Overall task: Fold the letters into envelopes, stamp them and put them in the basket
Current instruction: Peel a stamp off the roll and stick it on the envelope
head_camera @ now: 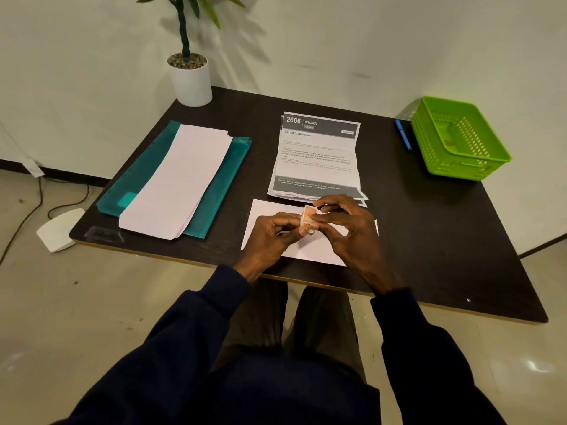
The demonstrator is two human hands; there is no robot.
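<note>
A white envelope (306, 250) lies flat near the table's front edge. Just above it, my left hand (270, 237) and my right hand (346, 231) both pinch a small pink stamp (307, 217) between their fingertips. Behind them lies a stack of printed letters (317, 157), creased and unfolded, headed "2666 KITCHEN". A pile of blank white envelopes (181, 179) rests on a teal plastic folder (224, 185) at the left. The green basket (460, 167) stands at the table's far right, with something flat showing dimly inside it.
A blue pen (403, 134) lies just left of the basket. A potted plant in a white pot (190, 81) stands at the back left corner. The dark table (429, 228) ends close to my lap; cables and a white device lie on the floor at left.
</note>
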